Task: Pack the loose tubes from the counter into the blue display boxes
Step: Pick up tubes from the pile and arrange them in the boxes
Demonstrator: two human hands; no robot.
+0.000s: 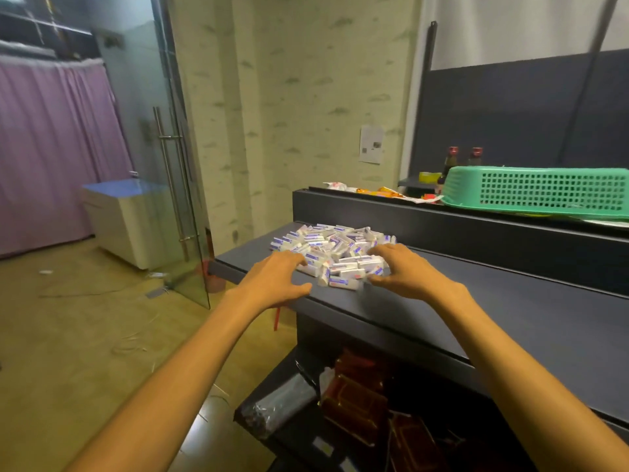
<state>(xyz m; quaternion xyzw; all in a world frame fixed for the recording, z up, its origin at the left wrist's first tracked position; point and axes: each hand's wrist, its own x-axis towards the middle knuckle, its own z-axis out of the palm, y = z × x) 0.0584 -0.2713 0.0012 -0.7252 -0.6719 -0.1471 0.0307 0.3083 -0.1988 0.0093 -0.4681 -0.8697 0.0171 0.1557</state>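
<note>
A heap of several small white tubes point(335, 250) with blue and red print lies on the dark grey counter point(493, 311) near its left end. My left hand point(277, 277) rests at the heap's near left side, fingers spread and touching the nearest tubes. On the heap's near right side my right hand point(401, 269) sits with fingers loosely bent against the tubes. Neither hand holds a tube. No blue display box is in view.
A raised dark ledge point(442, 219) runs behind the counter and carries a green plastic basket point(541, 192), packets and two bottles point(463, 158). Below the counter, a shelf holds red boxes point(360, 396) and a wrapped bundle. A glass door point(177, 185) stands at the left.
</note>
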